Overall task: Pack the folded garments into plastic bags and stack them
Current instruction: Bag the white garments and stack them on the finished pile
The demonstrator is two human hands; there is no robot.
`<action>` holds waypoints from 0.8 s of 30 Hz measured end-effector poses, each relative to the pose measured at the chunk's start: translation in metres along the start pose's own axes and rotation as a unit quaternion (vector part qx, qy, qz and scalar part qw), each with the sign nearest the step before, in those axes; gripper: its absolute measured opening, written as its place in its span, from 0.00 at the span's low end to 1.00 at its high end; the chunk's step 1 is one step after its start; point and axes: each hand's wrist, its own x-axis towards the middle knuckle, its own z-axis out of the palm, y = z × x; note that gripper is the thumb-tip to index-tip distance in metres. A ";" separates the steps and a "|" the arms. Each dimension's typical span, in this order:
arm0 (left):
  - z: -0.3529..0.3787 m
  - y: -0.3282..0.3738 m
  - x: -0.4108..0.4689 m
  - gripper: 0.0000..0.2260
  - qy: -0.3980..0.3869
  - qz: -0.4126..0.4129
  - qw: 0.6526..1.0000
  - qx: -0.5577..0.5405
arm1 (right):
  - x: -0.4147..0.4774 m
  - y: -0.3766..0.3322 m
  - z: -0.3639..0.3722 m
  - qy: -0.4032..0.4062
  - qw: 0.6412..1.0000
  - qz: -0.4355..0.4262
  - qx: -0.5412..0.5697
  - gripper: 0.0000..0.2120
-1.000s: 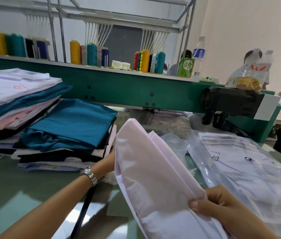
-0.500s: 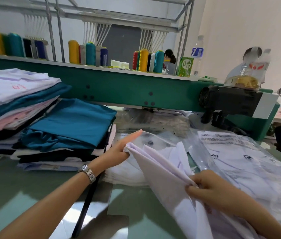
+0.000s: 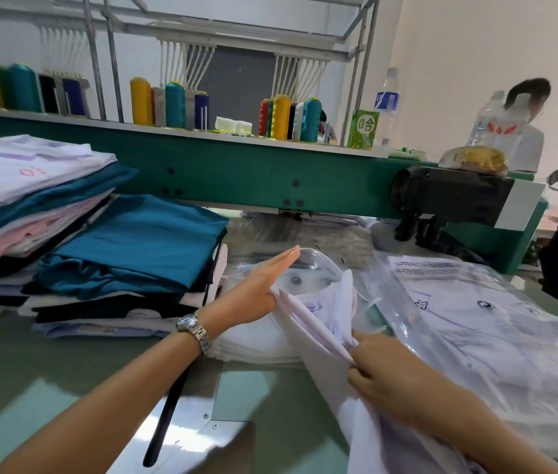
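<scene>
Head view: right hand fingers are clamping the white shirt at the bag mouth, which left hand, fingers straight, is lifting. Some packed bags are lying right on tabletop; folded piles are waiting left.

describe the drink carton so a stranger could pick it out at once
Start at the long green machine beam across the back. On its top ledge, right of the last thread cones, a carton stands beside a clear water bottle. It is the only boxy green thing there, with white characters on its front.
</scene>
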 end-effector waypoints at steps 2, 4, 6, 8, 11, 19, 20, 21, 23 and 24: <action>0.001 0.001 0.002 0.43 -0.004 0.004 1.000 0.004 | 0.002 0.000 0.000 0.004 1.000 -0.016 -0.023 0.11; 0.003 0.002 0.003 0.44 -0.006 0.007 1.000 0.006 | 0.006 -0.001 -0.001 0.007 0.999 -0.029 -0.043 0.10; 0.005 0.004 0.004 0.44 -0.010 0.013 1.000 0.013 | 0.009 -0.001 -0.004 0.001 0.998 -0.034 -0.048 0.12; 0.005 0.005 0.003 0.44 -0.013 0.014 1.000 0.018 | 0.013 0.000 -0.007 -0.001 0.998 -0.039 -0.055 0.14; 0.004 0.010 0.000 0.44 -0.006 0.026 0.999 0.030 | 0.021 0.003 -0.014 -0.008 0.998 -0.021 -0.058 0.14; 0.010 0.035 -0.010 0.45 0.014 0.078 0.993 0.085 | 0.057 0.016 -0.026 0.008 0.999 0.054 -0.002 0.16; 0.011 0.037 -0.011 0.45 0.013 0.088 0.993 0.080 | 0.062 0.016 -0.026 0.011 0.998 0.064 0.017 0.15; 0.011 0.039 -0.012 0.45 0.010 0.096 0.992 0.076 | 0.066 0.016 -0.029 0.011 0.996 0.078 0.038 0.14; 0.011 0.043 -0.012 0.46 0.010 0.105 0.992 0.072 | 0.072 0.015 -0.037 0.011 0.990 0.098 0.103 0.12; 0.011 0.045 -0.012 0.46 0.010 0.110 0.992 0.069 | 0.078 0.008 -0.037 0.013 0.987 0.099 0.123 0.10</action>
